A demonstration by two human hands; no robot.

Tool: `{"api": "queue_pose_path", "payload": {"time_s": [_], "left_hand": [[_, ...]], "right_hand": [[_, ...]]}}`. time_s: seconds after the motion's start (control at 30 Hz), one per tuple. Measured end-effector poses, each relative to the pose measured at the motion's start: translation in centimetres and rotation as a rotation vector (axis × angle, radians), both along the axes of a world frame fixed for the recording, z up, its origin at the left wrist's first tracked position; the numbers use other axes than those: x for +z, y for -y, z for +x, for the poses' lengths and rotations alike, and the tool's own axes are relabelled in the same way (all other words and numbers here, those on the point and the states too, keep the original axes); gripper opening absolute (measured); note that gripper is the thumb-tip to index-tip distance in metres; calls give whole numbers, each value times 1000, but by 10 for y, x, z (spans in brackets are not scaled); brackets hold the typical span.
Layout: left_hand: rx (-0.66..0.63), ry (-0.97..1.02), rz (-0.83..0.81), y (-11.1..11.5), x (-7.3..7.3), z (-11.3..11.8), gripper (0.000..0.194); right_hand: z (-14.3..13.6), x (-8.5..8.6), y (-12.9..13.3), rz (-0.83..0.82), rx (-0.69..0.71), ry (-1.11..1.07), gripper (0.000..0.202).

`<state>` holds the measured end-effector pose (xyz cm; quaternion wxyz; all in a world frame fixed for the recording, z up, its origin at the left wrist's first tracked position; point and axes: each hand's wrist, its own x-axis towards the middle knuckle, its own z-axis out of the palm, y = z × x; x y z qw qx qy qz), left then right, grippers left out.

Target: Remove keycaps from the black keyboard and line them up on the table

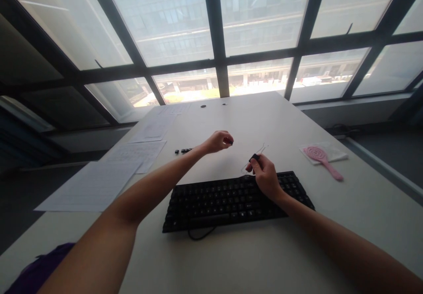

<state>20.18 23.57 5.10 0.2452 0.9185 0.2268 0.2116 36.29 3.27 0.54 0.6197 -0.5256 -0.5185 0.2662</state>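
Above the far side of the black keyboard (211, 201), my left hand (216, 142) is closed in a pinch on a small black keycap (231, 142). Lower and to the right, my right hand (266, 175) grips a keycap puller by its small black handle (254, 157). Thin wires (262, 148) show around the puller and over the desk. The right hand hangs over the keyboard's right part and hides some keys there. Beyond my left forearm, several loose black keycaps (183, 151) lie in a row, partly covered by the arm.
Printed paper sheets (89, 186) spread along the desk's left edge. At the right, a pink hairbrush (322, 159) rests partly on a clear plastic bag (335, 152). A black cable (200, 237) loops out at the keyboard's front. Windows stand behind the white desk (244, 259).
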Motion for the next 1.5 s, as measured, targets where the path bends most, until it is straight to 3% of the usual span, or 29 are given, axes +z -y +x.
{"api": "queue_pose_path", "payload": {"time_s": [0.13,0.37,0.7,1.0,1.5], "left_hand": [[51,-60,102,-13,-9,-5,25],[208,-170,128,-24,-14,-27,36],[237,-230,94,-25,-30,-36,39],[228,-298,99,-29,-27,-47,52],[251,-309,48,-25,-24,-51,48]], "right_hand": [[0,0,0,-6,1,4,25],[0,1,1,-19,18,6,24],[0,1,0,-18,21,13,25],[0,1,0,-23,29,11,25],[1,1,0,-33,38,17,25]]}}
